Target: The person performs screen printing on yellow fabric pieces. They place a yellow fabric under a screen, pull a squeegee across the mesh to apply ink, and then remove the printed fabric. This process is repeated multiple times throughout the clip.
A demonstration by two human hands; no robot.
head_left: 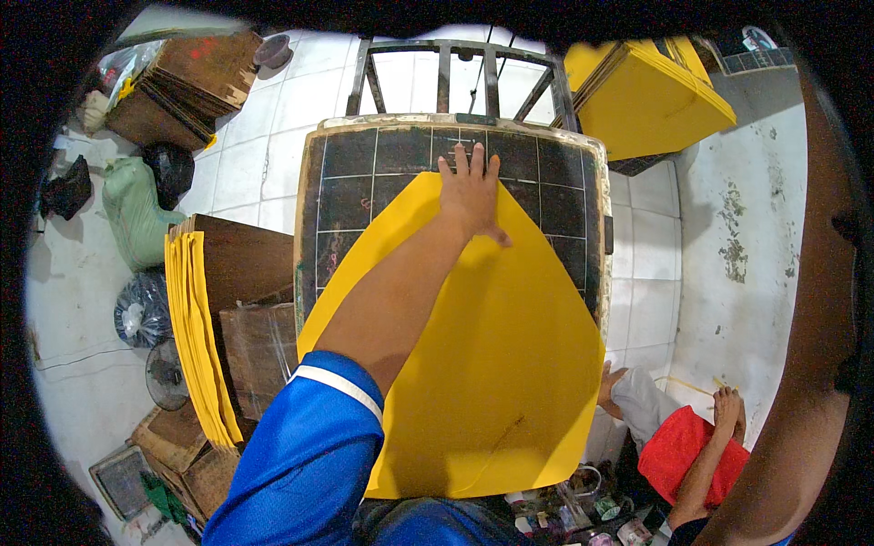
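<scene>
Nearest the body, a yellow sheet (pixel 482 364) is being borne by a black gridded board (pixel 350 205). The right arm (pixel 774 455) is being cut off by the dark rim; the state of the right hand cannot be told. Farther out, the left hand (pixel 469 202) is being held spread, palm down on the sheet's far edge, fingertips reaching past it. Beyond, stacked yellow sheets (pixel 646 105) are being seen.
</scene>
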